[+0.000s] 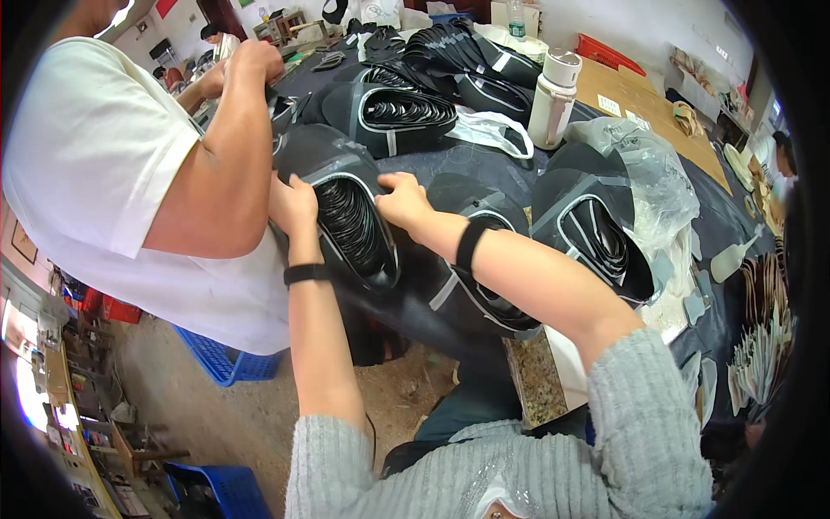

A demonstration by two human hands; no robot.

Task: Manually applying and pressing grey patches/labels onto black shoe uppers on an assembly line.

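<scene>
A bundle of nested black curved pieces (353, 227), edged in a light band and looking like shoe uppers, leans near the table's front edge between my hands. My left hand (296, 206) grips its left side, thumb raised and the other fingers partly hidden. At its upper right rim, my right hand (403, 201) is closed, with its fingers curled against the bundle. Partly under my right forearm rests a similar bundle (471, 192), and farther right sits another bundle (596, 232) beside crumpled clear plastic (666, 164).
Close on my left stands a co-worker in a white shirt (95, 147), hands (255, 65) over the table. More black bundles (389, 117) lie farther back, near a white bottle (555, 99). Blue crates (229, 359) are on the floor; a squeeze bottle (735, 255) lies at right.
</scene>
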